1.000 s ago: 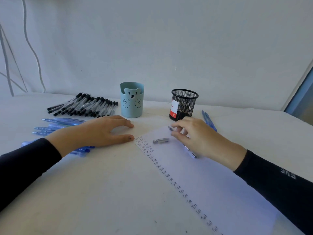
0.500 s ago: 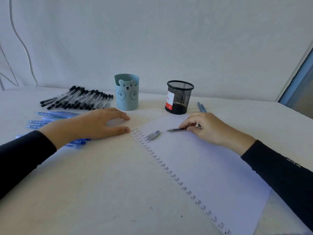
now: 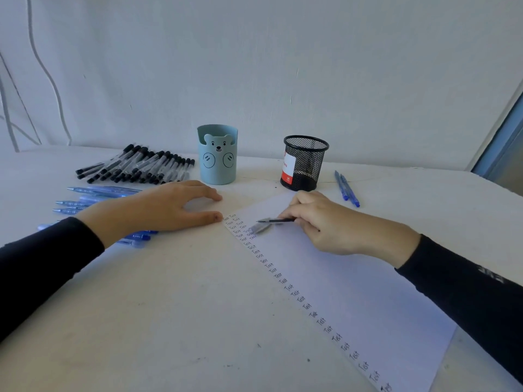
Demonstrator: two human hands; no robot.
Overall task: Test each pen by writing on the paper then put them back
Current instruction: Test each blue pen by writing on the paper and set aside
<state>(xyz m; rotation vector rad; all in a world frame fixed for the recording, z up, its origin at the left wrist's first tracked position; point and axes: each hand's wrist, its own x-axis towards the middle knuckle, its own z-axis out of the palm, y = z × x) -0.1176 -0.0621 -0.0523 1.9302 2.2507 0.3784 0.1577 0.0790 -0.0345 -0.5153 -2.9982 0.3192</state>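
A white sheet of paper [image 3: 353, 281] lies on the table, with a long column of "Test" words along its left edge. My right hand [image 3: 334, 222] grips an uncapped pen [image 3: 276, 220] whose tip points left, just above the written lines. The pen's clear cap [image 3: 259, 228] lies on the paper below the tip. My left hand [image 3: 167, 207] rests flat on the table, thumb at the paper's top left corner. Behind stand a blue bear pen cup [image 3: 217, 154] and a black mesh cup [image 3: 304, 162].
A row of several black-capped pens [image 3: 135, 165] lies at the back left. Several blue pens [image 3: 96, 199] lie partly under my left wrist. Two blue pens [image 3: 346, 188] lie right of the mesh cup. A white wall stands close behind the table.
My right hand has lifted the pen off the paper, turned its tip leftward and brought it toward the written column. The cap has shifted slightly. My left hand stays put.
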